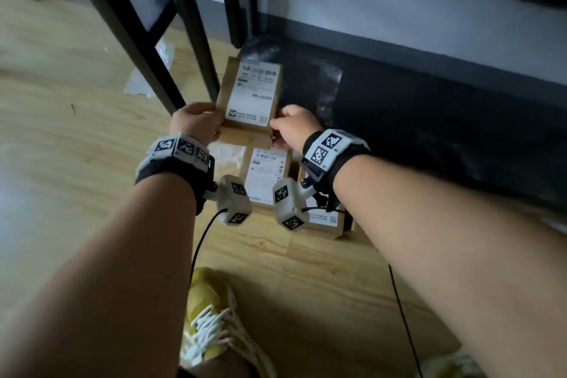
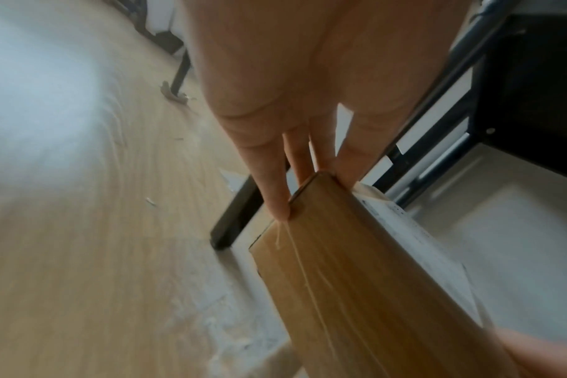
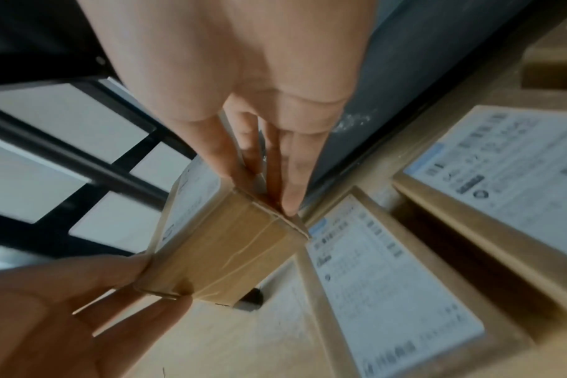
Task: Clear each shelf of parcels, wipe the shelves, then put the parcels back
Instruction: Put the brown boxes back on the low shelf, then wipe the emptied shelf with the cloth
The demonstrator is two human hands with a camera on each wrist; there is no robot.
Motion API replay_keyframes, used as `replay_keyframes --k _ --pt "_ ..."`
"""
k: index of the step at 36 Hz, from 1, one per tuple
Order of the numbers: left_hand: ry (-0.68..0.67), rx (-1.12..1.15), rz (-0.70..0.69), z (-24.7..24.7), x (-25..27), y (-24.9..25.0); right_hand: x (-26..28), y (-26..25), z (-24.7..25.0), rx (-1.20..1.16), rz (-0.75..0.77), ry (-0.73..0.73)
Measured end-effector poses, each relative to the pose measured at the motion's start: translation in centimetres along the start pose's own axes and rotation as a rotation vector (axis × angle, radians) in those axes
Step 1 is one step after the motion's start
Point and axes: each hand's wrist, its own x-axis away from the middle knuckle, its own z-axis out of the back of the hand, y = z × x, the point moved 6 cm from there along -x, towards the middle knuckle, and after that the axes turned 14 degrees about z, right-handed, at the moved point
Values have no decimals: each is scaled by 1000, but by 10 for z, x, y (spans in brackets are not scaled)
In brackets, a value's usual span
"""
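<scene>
Parcel (image 1: pixel 250 101) held at both ends by left hand (image 1: pixel 196 124) and right hand (image 1: pixel 294 126).

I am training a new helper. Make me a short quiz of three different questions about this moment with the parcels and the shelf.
1. True or false: only one hand holds the cardboard parcel.
2. Multiple choice. Where do the other labelled parcels lie? A) on the wooden floor below the wrists; B) on top of a chair; C) inside a plastic bag.
3. Fill in: the top face of the held parcel carries a white shipping ____.

Key
1. False: the left hand grips its left end and the right hand its right end.
2. A.
3. label.
</scene>
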Motion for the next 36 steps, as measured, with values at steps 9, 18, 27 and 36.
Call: replay_keyframes --k 9,18,27,36 --pt "68 41 83 77 0 -39 22 -10 -74 15 7 -124" --pt "115 -53 170 99 -14 -87 14 9 -125 345 1 -358" --pt "81 -221 226 83 -23 -115 25 12 -134 817 54 -629" --pt "85 -455 136 71 -2 -84 15 21 -124 462 -41 -399"
